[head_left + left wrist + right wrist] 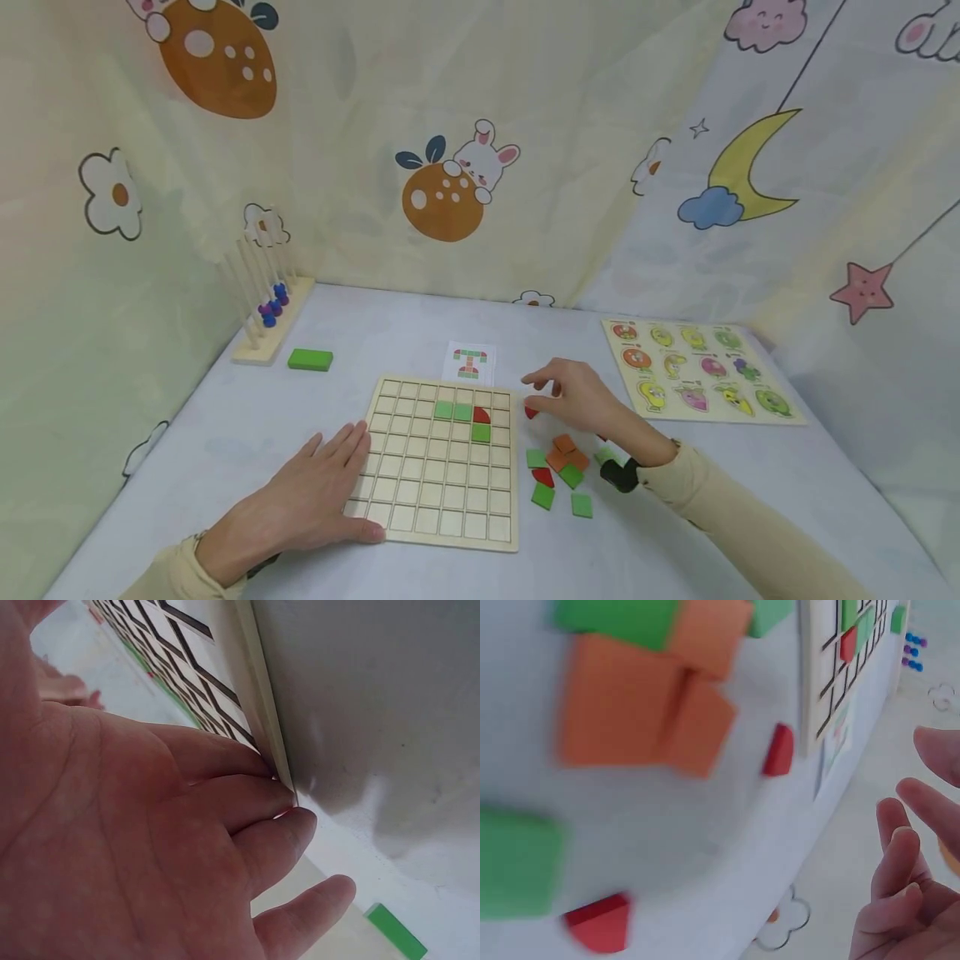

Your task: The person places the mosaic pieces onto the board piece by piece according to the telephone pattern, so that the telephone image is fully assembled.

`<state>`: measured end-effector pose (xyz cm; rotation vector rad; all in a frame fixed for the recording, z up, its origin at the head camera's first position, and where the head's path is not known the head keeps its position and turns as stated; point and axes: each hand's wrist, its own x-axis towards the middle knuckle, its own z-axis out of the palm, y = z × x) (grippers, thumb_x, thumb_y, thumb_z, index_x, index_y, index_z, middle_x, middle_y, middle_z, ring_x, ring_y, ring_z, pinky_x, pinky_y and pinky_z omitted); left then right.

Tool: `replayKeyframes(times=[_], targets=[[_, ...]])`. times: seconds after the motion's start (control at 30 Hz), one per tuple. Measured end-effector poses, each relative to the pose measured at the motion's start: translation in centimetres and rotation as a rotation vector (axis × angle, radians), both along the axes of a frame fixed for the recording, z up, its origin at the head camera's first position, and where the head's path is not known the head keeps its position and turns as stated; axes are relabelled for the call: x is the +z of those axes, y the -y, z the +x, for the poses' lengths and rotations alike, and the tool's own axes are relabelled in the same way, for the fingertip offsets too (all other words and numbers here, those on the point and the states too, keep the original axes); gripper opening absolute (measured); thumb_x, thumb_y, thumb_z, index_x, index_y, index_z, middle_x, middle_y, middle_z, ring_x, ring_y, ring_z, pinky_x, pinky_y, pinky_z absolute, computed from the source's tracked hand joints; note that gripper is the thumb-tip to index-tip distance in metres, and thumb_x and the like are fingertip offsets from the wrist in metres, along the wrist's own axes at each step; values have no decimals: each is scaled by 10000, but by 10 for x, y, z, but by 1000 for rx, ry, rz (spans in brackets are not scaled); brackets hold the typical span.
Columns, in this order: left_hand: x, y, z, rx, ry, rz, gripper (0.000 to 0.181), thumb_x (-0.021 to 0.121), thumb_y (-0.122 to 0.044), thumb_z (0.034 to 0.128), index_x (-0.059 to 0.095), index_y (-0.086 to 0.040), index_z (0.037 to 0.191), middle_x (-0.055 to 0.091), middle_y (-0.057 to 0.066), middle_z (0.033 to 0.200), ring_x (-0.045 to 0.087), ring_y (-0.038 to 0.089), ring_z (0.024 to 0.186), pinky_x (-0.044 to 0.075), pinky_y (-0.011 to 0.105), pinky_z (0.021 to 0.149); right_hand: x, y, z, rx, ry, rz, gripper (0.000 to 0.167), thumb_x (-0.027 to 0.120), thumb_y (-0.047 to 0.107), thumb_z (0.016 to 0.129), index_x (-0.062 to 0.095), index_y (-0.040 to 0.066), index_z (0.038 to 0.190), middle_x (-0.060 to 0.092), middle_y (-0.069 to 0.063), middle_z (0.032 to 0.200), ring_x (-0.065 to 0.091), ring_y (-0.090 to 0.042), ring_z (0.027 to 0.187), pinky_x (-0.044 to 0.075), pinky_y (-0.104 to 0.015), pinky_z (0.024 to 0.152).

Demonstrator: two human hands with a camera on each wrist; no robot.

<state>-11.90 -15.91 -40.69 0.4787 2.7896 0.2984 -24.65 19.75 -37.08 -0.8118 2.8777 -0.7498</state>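
Note:
A wooden grid board (431, 492) lies on the table, with two light green squares (453, 411), a red quarter-round piece (481, 415) and a green square (481, 433) in its upper cells. My left hand (315, 492) rests along the board's left edge, fingers straight; in the left wrist view its fingertips (300, 821) touch the rim. Off the board's upper right corner, my right hand (573, 396) hovers with thumb and fingers apart, holding nothing. Just below it lies another red quarter-round piece (532, 412), partly covered by the hand. The right wrist view shows that red piece (779, 750) apart from the fingers.
Loose orange squares (567, 454), green squares (543, 496) and red pieces lie right of the board. Behind it sits a pattern card (470, 363). A fruit puzzle board (705, 371) lies far right; a green block (310, 360) and a pegged bead stand (266, 333) are at left.

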Motion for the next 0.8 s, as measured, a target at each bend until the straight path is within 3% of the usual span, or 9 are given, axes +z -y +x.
replayKeyframes(times=[0.2,0.4,0.57,0.8], targets=[[-1,-1,-1,15,21,-5,1308,681,-835,721,297,83,1569,230,251,1685,240,439,1566,197,707,1213,-10,-29,20,-54,56,-3,268,812,156,873,793,88,1132,743,-64,990,538,-136,788,462,-218,630],[-1,0,0,2,5,3,1305,660,-845,730,302,94,1562,234,260,1680,245,446,1562,207,717,1202,-24,-27,37,47,112,17,235,827,128,852,815,95,1085,707,18,932,548,-53,734,495,-190,594],[0,0,0,-6,-2,8,1301,668,-837,729,307,97,1559,245,263,1676,258,447,1557,222,714,1198,-33,-25,45,117,99,29,211,824,117,858,824,105,1068,692,48,917,522,5,716,476,-178,586],[-1,0,-1,-8,-5,-1,1299,672,-834,730,308,100,1557,245,270,1674,259,452,1555,228,713,1196,-39,-21,49,103,25,98,242,816,115,865,812,95,1106,715,32,950,552,-39,781,491,-172,628]])
